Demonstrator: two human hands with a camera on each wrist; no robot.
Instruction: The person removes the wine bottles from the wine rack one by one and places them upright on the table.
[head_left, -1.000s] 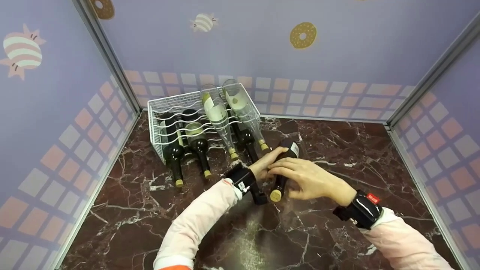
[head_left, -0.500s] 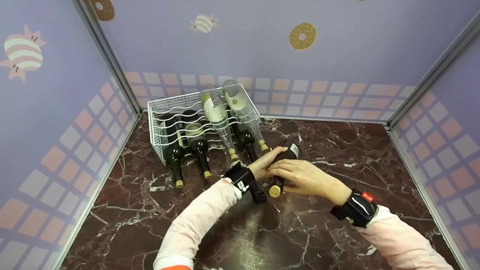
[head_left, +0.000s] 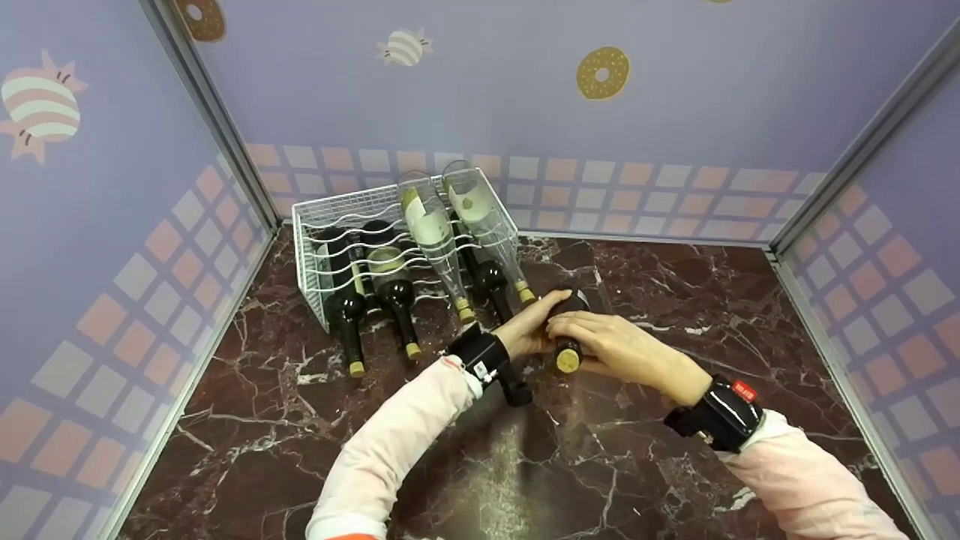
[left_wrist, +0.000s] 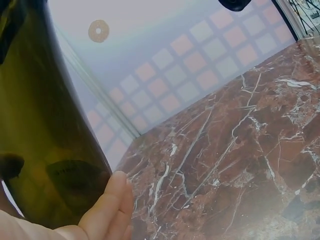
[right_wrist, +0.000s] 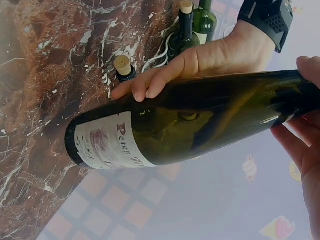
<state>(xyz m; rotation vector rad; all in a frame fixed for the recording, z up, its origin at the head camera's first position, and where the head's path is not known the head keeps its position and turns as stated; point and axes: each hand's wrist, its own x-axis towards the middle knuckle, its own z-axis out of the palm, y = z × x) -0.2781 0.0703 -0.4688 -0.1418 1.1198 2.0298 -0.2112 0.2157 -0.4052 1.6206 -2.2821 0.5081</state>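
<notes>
A dark green wine bottle (head_left: 568,343) with a cork is held tilted between both hands, its cork end toward the head camera. My left hand (head_left: 527,328) cups the bottle's body; in the right wrist view its fingers (right_wrist: 165,80) lie along the glass near the pale label. Around the neck, my right hand (head_left: 619,346) grips with thumb and fingers, as the right wrist view shows. Green glass of the bottle (left_wrist: 50,110) fills the left side of the left wrist view. The bottle's base is mostly hidden behind the hands in the head view.
A white wire rack (head_left: 300,255) stands at the back left, holding several corked bottles. Two are clear, such as this clear bottle (head_left: 429,225); dark ones include this dark bottle (head_left: 347,307). Corked necks jut forward close to my left wrist. Patterned walls enclose the marble-look surface (head_left: 675,285).
The bottle's cork end has risen and shifted slightly right, facing the head camera more. My right hand has closed further around the neck. The left hand and the racked bottles stay nearly in place.
</notes>
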